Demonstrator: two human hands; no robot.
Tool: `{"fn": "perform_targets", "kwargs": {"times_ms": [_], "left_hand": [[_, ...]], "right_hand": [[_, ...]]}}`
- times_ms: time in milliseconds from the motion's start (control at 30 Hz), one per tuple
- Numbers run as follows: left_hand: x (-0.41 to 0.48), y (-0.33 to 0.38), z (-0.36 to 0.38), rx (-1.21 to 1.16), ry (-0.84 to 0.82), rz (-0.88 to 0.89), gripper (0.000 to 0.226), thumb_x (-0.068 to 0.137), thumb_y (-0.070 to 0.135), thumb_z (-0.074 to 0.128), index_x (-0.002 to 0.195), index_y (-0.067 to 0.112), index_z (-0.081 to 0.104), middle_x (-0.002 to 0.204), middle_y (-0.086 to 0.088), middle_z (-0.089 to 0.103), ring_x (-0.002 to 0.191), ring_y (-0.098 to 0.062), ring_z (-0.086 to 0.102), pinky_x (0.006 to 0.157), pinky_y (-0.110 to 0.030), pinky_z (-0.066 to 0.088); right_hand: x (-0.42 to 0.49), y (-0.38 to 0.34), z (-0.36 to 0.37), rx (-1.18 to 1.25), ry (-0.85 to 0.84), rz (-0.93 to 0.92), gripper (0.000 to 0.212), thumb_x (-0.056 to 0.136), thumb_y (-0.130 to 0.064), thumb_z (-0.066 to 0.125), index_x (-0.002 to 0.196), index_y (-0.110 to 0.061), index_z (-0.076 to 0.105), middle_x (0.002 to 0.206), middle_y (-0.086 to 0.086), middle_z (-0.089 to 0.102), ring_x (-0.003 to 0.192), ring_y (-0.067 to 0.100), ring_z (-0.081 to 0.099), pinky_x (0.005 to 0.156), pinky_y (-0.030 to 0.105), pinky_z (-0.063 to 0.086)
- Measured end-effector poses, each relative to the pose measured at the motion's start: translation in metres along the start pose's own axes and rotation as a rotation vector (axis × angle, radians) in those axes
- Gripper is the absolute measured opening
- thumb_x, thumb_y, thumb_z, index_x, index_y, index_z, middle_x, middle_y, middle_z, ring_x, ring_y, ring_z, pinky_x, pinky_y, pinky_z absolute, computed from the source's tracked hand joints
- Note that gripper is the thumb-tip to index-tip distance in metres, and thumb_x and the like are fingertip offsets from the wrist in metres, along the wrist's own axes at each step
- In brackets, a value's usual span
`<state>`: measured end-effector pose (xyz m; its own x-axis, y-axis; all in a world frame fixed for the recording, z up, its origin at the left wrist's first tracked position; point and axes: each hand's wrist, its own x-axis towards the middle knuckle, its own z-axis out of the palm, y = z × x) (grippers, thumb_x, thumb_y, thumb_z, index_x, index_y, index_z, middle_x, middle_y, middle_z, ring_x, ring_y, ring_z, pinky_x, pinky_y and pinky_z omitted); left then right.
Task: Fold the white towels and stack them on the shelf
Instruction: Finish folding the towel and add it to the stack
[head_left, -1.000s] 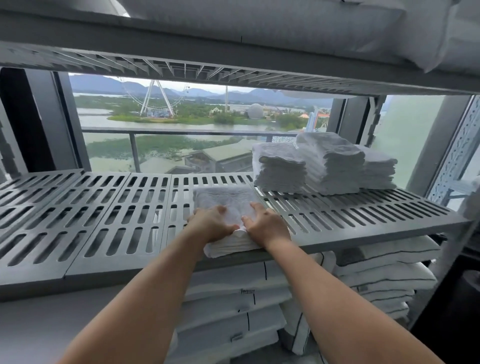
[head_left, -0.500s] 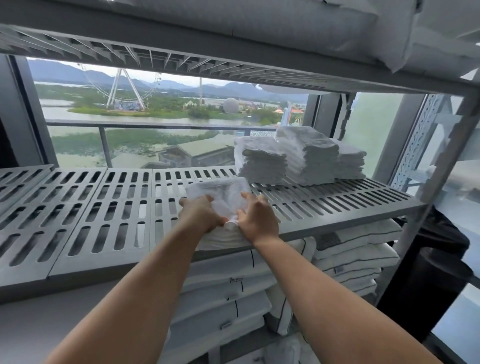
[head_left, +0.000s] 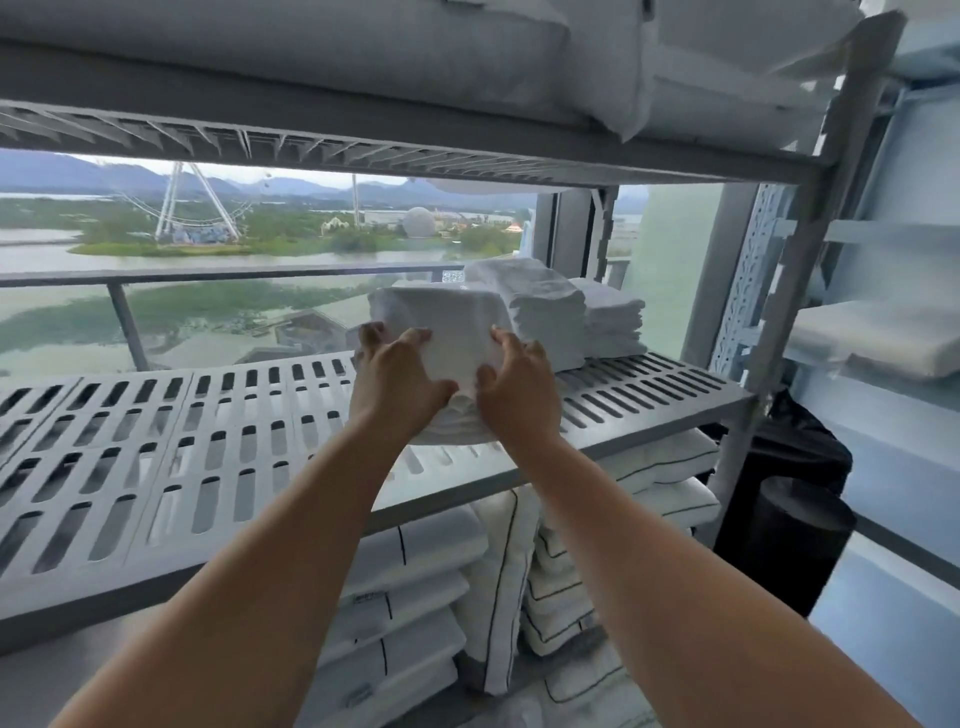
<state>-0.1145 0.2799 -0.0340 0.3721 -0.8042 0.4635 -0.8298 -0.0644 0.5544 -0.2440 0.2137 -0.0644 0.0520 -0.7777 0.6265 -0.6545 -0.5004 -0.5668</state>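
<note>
I hold a folded white towel lifted above the grey slatted shelf. My left hand grips its left near side and my right hand grips its right near side, thumbs close together under the front edge. Just behind and right of it stand stacks of folded white towels, and a lower stack at the far right. The held towel hides part of the nearest stack.
White pillows with dark piping fill the shelf below. Bedding lies on the shelf above. A grey upright post stands at the right, with a black bin beyond it. A window is behind the shelf.
The folded towel has been lifted off the shelf front and carried up and right toward the stacks, both hands still on it. The view has also shifted.
</note>
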Motion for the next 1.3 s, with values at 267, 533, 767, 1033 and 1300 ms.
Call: {"fn": "perform_targets", "kwargs": {"times_ms": [267, 533, 767, 1033, 1300], "left_hand": [[0.035, 0.108, 0.090, -0.047, 0.027, 0.065, 0.082, 0.071, 0.038, 0.086, 0.144, 0.025, 0.051, 0.137, -0.012, 0.032, 0.128, -0.037, 0.043, 0.111, -0.043, 0.039], [0.080, 0.199, 0.169, -0.045, 0.046, 0.120, 0.081, 0.071, 0.036, 0.086, 0.144, 0.027, 0.052, 0.140, -0.013, 0.032, 0.127, -0.037, 0.042, 0.110, -0.042, 0.037], [0.133, 0.220, 0.221, -0.033, 0.040, 0.147, 0.081, 0.070, 0.038, 0.085, 0.143, 0.027, 0.052, 0.141, -0.012, 0.033, 0.125, -0.037, 0.048, 0.111, -0.040, 0.040], [0.230, 0.224, 0.265, -0.104, 0.033, 0.205, 0.083, 0.068, 0.038, 0.088, 0.142, 0.022, 0.055, 0.139, -0.014, 0.035, 0.125, -0.037, 0.046, 0.113, -0.038, 0.036], [0.316, 0.231, 0.289, -0.128, 0.035, 0.227, 0.082, 0.067, 0.040, 0.090, 0.139, 0.021, 0.058, 0.133, -0.015, 0.041, 0.122, -0.035, 0.049, 0.110, -0.035, 0.038]], "right_hand": [[0.068, 0.109, -0.068, -0.048, 0.064, -0.003, 0.048, 0.093, -0.023, 0.051, 0.141, -0.027, 0.045, 0.126, 0.008, 0.053, 0.110, 0.030, 0.058, 0.081, 0.037, 0.049], [0.139, 0.204, -0.114, -0.051, 0.129, 0.006, 0.051, 0.092, -0.022, 0.054, 0.142, -0.028, 0.044, 0.130, 0.011, 0.052, 0.117, 0.033, 0.054, 0.085, 0.040, 0.050], [0.193, 0.252, -0.102, -0.035, 0.148, 0.037, 0.053, 0.091, -0.020, 0.055, 0.144, -0.027, 0.046, 0.127, 0.009, 0.052, 0.124, 0.028, 0.048, 0.089, 0.039, 0.048], [0.280, 0.282, -0.083, -0.042, 0.171, 0.006, 0.055, 0.087, -0.014, 0.055, 0.141, -0.027, 0.050, 0.124, 0.009, 0.058, 0.118, 0.031, 0.052, 0.092, 0.039, 0.047], [0.362, 0.299, -0.062, -0.025, 0.197, -0.006, 0.053, 0.083, -0.011, 0.055, 0.136, -0.020, 0.058, 0.121, 0.014, 0.066, 0.111, 0.032, 0.058, 0.093, 0.036, 0.047]]}}
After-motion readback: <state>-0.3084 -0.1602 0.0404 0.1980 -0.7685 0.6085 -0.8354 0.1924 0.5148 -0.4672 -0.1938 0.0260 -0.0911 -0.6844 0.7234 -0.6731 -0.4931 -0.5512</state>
